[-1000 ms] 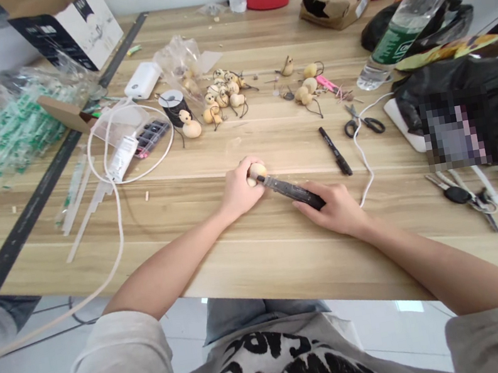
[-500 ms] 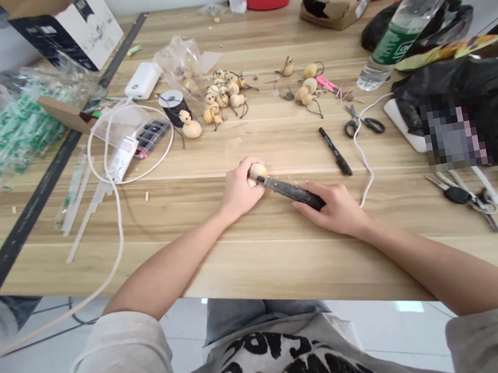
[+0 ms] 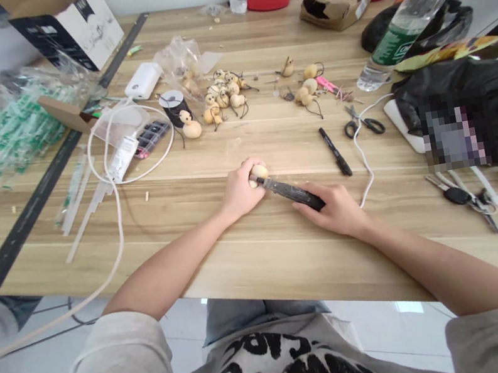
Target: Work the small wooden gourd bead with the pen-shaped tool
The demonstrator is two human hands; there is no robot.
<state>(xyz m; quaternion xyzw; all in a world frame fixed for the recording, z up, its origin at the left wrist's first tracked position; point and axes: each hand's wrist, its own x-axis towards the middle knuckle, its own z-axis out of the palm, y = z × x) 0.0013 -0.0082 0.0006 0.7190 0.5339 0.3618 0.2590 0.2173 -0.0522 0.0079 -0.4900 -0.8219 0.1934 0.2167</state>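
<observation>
Near the middle of the table, my left hand is closed round a small pale gourd, its fingers curled over the far side. My right hand grips a dark, slim rotary tool by its rear end. The tool's narrow tip touches the gourd or sits right against it; I cannot tell which. Beyond my hands lies a cluster of small gourds with black cords and drawn faces. One larger gourd with a face stands beside a spool of black thread.
Right of my hands lie a black marker, scissors and keys. A tilted-looking water bottle stands by black plastic bags. On the left are a looped white cable, a bead case and heaped green-white packets.
The gourd has turned or shifted very slightly in my left hand. My right hand and the tool look almost unmoved.
</observation>
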